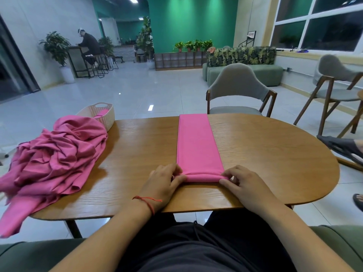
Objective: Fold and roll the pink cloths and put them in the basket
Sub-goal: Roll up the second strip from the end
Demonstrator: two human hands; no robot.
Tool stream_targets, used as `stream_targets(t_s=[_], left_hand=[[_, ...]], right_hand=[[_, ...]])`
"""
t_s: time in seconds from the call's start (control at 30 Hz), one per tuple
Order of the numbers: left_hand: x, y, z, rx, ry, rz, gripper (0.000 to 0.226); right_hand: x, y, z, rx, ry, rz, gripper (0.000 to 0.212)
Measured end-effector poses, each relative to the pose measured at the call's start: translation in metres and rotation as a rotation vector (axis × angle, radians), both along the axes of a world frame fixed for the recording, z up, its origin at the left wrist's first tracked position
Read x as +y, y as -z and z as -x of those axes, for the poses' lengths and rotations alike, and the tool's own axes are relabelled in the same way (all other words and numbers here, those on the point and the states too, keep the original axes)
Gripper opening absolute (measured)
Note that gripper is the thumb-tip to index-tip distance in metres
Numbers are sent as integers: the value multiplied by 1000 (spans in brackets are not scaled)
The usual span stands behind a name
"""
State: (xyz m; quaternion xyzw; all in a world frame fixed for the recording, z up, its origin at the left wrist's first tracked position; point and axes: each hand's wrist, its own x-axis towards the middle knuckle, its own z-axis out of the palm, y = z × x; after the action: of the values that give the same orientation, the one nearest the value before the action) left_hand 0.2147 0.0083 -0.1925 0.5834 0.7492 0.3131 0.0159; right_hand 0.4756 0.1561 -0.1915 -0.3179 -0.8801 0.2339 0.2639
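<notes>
A pink cloth [197,142], folded into a long narrow strip, lies along the middle of the wooden table [265,154], reaching from the far edge toward me. Its near end is turned over into a small roll [202,177]. My left hand [164,183] pinches the roll's left end and my right hand [241,182] pinches its right end. A cream woven basket [107,116] stands at the table's far left corner with a pink roll inside. A heap of crumpled pink cloths [53,158] lies on the left side and hangs over the edge.
A grey chair [238,89] stands at the table's far side, and another chair [334,85] is to the right. A person's sandalled foot [341,148] pokes in at the right edge. A person [88,44] sits at a far counter.
</notes>
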Motion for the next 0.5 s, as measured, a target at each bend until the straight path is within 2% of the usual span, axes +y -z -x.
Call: stream_targets(t_s=[0.13,0.27,0.4,0.5], left_hand=[[3,-4,-1,-114,-55,8,20],[2,-1,7,-307,-32,48,23],[6,0,7,-313,-37,16,25],[12,0,3,-237,-69,-38,19]], right_hand=[[9,-11,8,-48,-23,51,17],[22,-37,5,-179,-121,293,25],[29,-33,9,-136,-118,373,29],[30,-28,13,-88,-70,427,32]])
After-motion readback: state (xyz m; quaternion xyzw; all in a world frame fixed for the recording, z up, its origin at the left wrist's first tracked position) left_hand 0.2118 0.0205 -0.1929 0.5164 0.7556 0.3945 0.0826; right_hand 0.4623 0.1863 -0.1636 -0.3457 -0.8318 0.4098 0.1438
